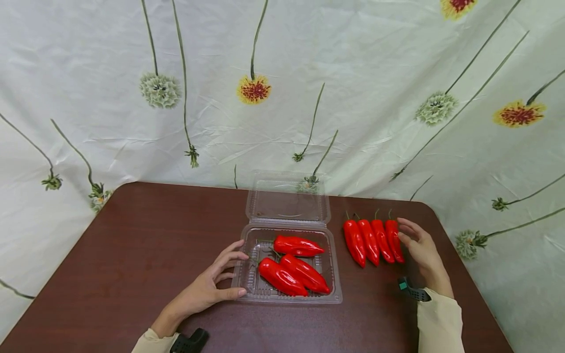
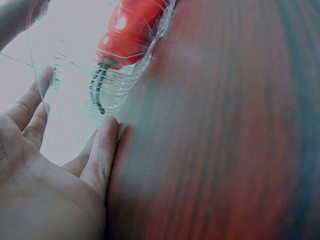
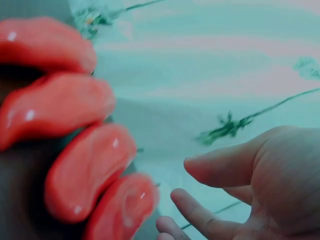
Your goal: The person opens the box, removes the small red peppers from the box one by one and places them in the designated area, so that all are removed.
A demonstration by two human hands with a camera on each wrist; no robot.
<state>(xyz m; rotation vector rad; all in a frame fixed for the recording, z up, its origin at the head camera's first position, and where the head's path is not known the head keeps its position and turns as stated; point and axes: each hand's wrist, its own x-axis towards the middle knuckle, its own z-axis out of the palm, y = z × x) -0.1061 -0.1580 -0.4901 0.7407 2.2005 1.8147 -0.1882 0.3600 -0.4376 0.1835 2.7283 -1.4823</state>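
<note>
Cream sleeves [image 1: 440, 321] and dark wristbands [image 1: 190, 341] lie nearest, at the near left and near right of the brown table [image 1: 154, 245]. From the near left, the left forearm slants far and to the right; its hand [image 1: 212, 284] has thumb and fingers spread wide, fingertips touching the left side of the clear plastic clamshell base [image 1: 337, 289], thumb at the near end. Three red chili peppers [image 1: 282, 278] lie in that base, stems to the left; its lid [image 1: 287, 196] stands open on the far side. To the right, four more red chili peppers [image 1: 369, 241] sit side by side on the table, stems pointing far. Beside the rightmost, the right hand [image 1: 421, 250] bends leftward at the wrist, thumb and fingers loosely parted, holding nothing.
</note>
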